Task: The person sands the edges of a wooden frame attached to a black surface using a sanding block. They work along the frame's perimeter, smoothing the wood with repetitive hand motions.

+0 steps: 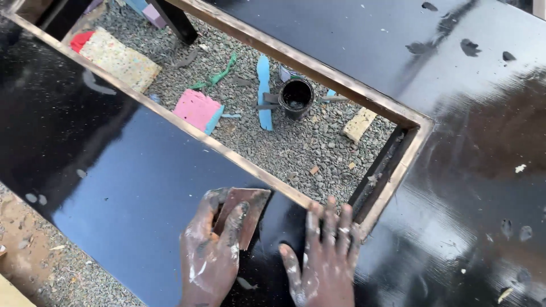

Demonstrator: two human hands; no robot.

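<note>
A large glossy black painted frame [131, 182] with a rectangular opening lies under me. My left hand [213, 250], smeared with paint, presses a brown square of sandpaper [250, 207] flat on the frame's near rail. My right hand [327, 258] rests open beside it, fingers spread, fingertips on the bare wooden inner edge [296, 193] of the opening near its corner.
Through the opening I see gravel ground with a black paint tin [296, 98], a pink foam block [198, 110], a speckled foam block [119, 58], a blue strip [264, 91] and a wood offcut [359, 124]. Bare gravel and dirt [40, 256] lie at the lower left.
</note>
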